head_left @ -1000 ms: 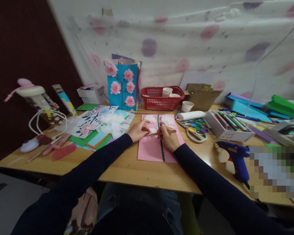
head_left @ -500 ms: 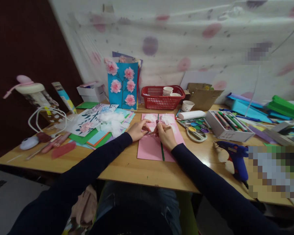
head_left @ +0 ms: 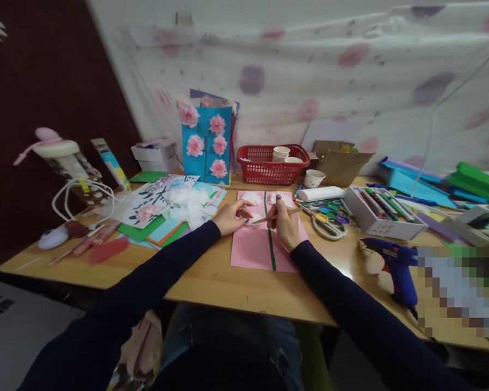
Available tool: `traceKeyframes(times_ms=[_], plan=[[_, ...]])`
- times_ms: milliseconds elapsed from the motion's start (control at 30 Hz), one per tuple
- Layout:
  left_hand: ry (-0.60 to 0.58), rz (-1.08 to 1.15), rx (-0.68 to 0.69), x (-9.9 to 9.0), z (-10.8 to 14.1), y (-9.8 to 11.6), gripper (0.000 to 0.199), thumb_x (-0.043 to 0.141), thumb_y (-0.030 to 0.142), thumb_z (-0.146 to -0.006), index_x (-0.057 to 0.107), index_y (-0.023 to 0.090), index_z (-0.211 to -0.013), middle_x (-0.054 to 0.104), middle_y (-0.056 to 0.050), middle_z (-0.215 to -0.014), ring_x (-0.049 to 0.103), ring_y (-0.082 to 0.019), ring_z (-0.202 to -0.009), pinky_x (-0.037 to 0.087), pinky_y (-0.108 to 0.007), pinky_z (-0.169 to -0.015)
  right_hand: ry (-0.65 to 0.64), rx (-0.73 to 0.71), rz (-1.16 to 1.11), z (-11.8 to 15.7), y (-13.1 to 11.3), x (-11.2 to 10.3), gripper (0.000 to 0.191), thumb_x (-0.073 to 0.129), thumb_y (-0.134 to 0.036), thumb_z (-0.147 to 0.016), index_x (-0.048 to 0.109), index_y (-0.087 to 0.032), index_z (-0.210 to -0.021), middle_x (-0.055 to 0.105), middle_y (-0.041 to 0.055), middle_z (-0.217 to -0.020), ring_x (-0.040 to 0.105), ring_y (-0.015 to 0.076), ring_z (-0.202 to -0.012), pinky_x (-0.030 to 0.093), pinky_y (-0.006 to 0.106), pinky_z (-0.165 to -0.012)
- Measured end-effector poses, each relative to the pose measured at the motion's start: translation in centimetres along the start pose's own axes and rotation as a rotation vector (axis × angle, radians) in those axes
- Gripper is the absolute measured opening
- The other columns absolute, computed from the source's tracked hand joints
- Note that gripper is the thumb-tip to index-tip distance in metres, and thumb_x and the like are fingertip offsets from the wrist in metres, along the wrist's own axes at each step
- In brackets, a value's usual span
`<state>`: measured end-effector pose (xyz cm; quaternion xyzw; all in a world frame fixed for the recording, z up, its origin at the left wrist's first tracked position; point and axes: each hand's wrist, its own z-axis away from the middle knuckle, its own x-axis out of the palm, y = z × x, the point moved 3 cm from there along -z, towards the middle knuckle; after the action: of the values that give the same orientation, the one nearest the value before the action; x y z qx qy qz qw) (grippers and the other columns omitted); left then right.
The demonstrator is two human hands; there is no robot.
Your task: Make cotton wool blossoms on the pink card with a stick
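On my left, cotton (head_left: pixel 192 203) lies heaped on coloured sheets (head_left: pixel 136 232), and right beside it comes my left hand (head_left: pixel 231 218), over the pink card (head_left: pixel 248 252). Its fingers curl, tips down by a white tuft (head_left: pixel 252 219); whether they pinch it, I can't tell. And here's the stick (head_left: pixel 262 220), over the card between my hands! It points left, tip at the tuft, long axis running across the card, tail slightly farther from me. Light and stiff, I'd say, hardly slippery; best gripped mid-length. The tuft should be soft and easily torn, so hold it by the edge; the card looks thin, safest kept flat. Its green strip (head_left: pixel 272 247) runs away from me, along the card's longer axis. Now my right hand (head_left: pixel 286 222): fingers closed round the stick, tail poking out rightward. Farther over, scissors (head_left: pixel 329 230) lie near the card, and the glue gun (head_left: pixel 401 269) rests well apart.
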<state>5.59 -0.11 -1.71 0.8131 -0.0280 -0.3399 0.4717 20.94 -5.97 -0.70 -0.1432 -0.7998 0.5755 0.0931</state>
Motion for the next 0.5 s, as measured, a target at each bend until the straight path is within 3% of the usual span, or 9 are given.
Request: traceKeyframes(times_ms=[67,167,267,367,500], plan=[[0.084,-0.005,0.017,-1.6,-0.3,0.1,0.037,0.052,0.003,-0.067,0.055,0.012,-0.103,0.069,-0.008,-0.089,0.065,-0.016,-0.084,0.048,-0.026,-0.072,0.027,0.015,-0.032,-0.1,0.1,-0.2,0.052,0.038,-0.047,-0.085,0.049,-0.019,-0.043,0.042,-0.0006,-0.033,0.037,0.0089,-0.032,0.028,0.022,-0.037],[0.271,-0.042,-0.018,-5.8,-0.2,0.0,0.025,0.048,0.011,-0.074,0.059,0.013,-0.097,0.069,-0.007,-0.088,0.064,-0.015,-0.084,0.047,-0.024,-0.068,0.053,0.032,-0.075,-0.3,0.2,-0.4,0.051,0.039,-0.047,-0.083,0.048,-0.019,-0.041,0.042,-0.0002,-0.032,0.037,0.0088,-0.031,0.028,0.022,-0.036],[0.407,-0.118,-0.117,-10.5,0.7,-0.7,0.027,0.046,0.020,-0.079,0.060,0.013,-0.100,0.064,0.000,-0.061,0.059,-0.013,-0.058,0.041,-0.022,-0.054,0.069,0.048,-0.113,-0.4,0.5,-0.6,0.049,0.041,-0.046,-0.081,0.048,-0.019,-0.041,0.043,0.0001,-0.032,0.037,0.0090,-0.031,0.028,0.022,-0.036],[0.295,-0.215,-0.241,-13.2,1.8,-2.1,0.024,0.054,0.032,-0.076,0.066,0.014,-0.086,0.051,0.004,-0.041,0.048,-0.011,-0.042,0.037,-0.022,-0.049,0.071,0.061,-0.114,-0.5,0.7,-0.7,0.047,0.043,-0.046,-0.080,0.049,-0.019,-0.042,0.044,0.0000,-0.033,0.037,0.0090,-0.031,0.028,0.022,-0.036],[0.156,-0.343,-0.283,-13.8,2.5,-3.7,0.018,0.067,0.033,-0.064,0.067,0.015,-0.068,0.062,0.000,-0.054,0.054,-0.013,-0.052,0.040,-0.023,-0.054,0.045,0.062,-0.097,-0.4,0.7,-0.7,0.047,0.042,-0.047,-0.080,0.049,-0.019,-0.043,0.045,0.0001,-0.033,0.038,0.0092,-0.032,0.029,0.023,-0.036]])
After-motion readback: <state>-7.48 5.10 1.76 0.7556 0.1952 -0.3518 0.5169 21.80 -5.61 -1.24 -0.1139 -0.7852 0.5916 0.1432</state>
